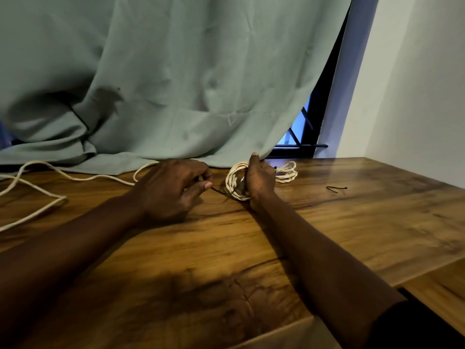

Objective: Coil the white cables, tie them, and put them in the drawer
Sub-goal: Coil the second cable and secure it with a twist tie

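Coiled cable: one white cable coil (235, 180) stands on edge on the table, held in the middle of the view.
Right hand: the right hand (259, 181) is wrapped tight around the coil, thumb pointing up to 12 o'clock.
Left hand: the left hand (173, 187), at 9 o'clock from the coil, pinches a thin black tie (220, 191) that runs to the coil.
Second coil: a flat coil (286, 172) lies just behind the right hand, at 2 o'clock.
Loose cable: one long loose white cable (37, 187) snakes across the table far out at 9 o'clock.
Spare tie: one more black tie (336, 189) lies alone at 3 o'clock, well apart from the hands.
Count: two coils, one loose cable, two ties.
Table: brown wooden table (226, 260) with dark grain.
Room: a green curtain (176, 71) hangs down to the table's back edge; a dark window (305, 137) peeks out at its right; a white wall (415, 84) stands at the far right.
Writing: none that I can read.
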